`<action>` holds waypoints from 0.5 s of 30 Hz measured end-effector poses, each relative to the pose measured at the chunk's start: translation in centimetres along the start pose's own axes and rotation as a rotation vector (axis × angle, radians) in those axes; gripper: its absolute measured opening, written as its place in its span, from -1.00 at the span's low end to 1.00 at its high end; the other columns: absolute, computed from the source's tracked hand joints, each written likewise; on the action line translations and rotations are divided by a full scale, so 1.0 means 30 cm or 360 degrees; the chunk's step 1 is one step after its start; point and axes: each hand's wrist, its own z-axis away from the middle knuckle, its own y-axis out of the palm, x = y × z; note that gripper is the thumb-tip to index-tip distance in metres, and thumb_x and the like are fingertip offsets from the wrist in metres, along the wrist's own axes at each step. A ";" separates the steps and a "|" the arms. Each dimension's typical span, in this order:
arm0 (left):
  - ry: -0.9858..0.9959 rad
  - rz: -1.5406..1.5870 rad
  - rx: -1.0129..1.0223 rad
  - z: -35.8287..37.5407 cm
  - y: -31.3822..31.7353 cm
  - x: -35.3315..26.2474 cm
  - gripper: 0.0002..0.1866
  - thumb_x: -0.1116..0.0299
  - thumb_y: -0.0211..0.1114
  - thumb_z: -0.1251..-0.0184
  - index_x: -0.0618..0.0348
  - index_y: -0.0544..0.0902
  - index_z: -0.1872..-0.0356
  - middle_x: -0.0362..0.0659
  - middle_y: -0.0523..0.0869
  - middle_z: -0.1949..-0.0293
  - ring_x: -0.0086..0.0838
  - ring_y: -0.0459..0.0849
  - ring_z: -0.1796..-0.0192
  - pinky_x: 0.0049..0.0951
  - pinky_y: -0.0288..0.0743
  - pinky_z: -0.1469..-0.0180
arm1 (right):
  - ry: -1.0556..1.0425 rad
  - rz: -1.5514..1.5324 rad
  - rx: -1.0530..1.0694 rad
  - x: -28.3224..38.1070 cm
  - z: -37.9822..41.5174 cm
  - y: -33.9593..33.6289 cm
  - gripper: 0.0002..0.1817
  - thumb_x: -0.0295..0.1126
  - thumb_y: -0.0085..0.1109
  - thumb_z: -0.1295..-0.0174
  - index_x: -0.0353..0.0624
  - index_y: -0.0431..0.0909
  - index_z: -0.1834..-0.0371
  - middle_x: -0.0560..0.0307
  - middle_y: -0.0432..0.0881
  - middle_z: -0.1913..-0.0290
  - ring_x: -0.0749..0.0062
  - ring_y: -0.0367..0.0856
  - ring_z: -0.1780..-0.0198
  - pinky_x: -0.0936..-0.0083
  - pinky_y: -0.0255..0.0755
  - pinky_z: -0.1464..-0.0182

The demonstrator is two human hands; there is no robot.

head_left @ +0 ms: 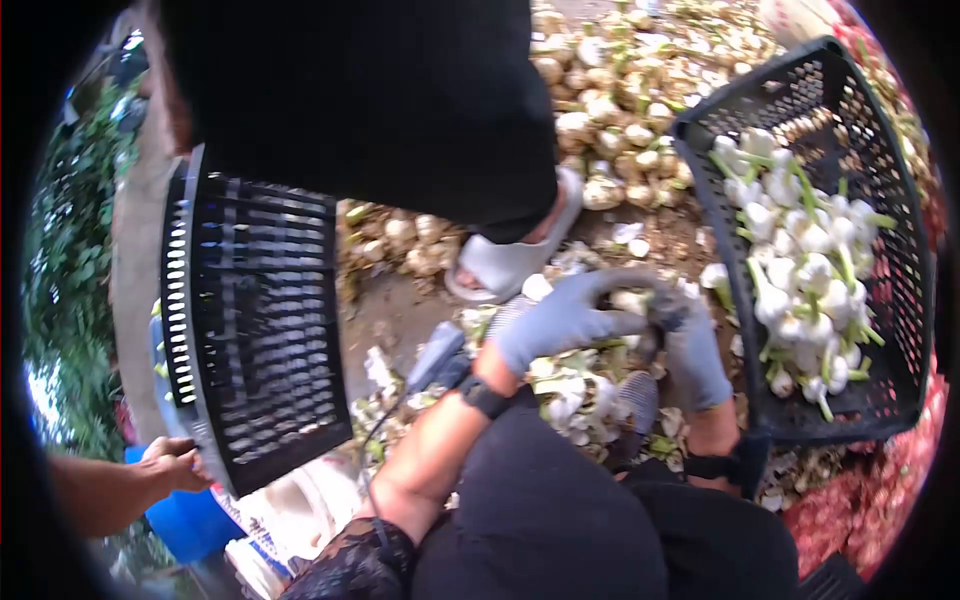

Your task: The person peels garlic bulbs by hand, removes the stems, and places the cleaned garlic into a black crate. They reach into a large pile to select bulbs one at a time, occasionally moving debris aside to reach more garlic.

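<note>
My left hand point(570, 318), in a grey-blue glove, curls its thumb and fingers around a pale garlic bulb point(628, 301). Close against it on the right is my right hand point(697, 350), gloved too, its dark soiled fingers bent inward. What those fingers grip is hidden and blurred. Below both hands lies a heap of garlic peelings and cut leaves point(575, 395). To the right stands a black perforated crate point(735, 275) partly filled with cleaned white garlic bulbs point(805, 265) with short green stems.
Another person in dark clothing and light slippers point(515, 262) stands in front; a bare hand point(175, 465) grips a tilted black crate point(270, 320) at left. Unpeeled garlic point(610, 110) covers the ground behind. Red mesh sacks point(850, 515) lie right, a blue container point(195, 525) lower left.
</note>
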 end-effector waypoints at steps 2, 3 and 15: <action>-0.0045 -0.0013 0.0013 -0.003 -0.002 -0.004 -0.45 0.35 0.42 -0.28 0.11 0.54 -0.31 -0.23 0.67 -0.10 -0.60 0.56 -0.07 -0.52 0.46 -0.17 | 0.0090 -0.0019 -0.0122 0.014 0.016 0.012 -0.61 -0.09 0.03 -0.48 -0.14 0.50 0.44 0.30 0.48 0.64 0.66 0.40 0.65 0.65 0.28 0.59; -0.0141 -0.0006 0.0008 -0.009 -0.008 0.014 -0.47 0.35 0.42 -0.28 0.11 0.56 -0.29 -0.23 0.69 -0.07 -0.60 0.58 -0.03 -0.53 0.48 -0.13 | 0.0089 -0.0022 -0.0113 0.010 0.015 0.026 -0.61 -0.09 0.03 -0.48 -0.14 0.50 0.44 0.30 0.48 0.64 0.66 0.40 0.65 0.65 0.28 0.59; -0.0146 0.0202 -0.0044 -0.080 -0.003 0.080 -0.49 0.49 0.47 -0.18 0.19 0.60 -0.20 -0.24 0.71 0.04 -0.68 0.63 0.11 -0.63 0.53 0.06 | -0.0067 0.0190 -0.0163 -0.028 0.001 -0.022 -0.71 -0.35 0.07 -0.44 -0.44 0.59 0.09 0.10 0.69 0.38 0.59 0.61 0.38 0.57 0.49 0.33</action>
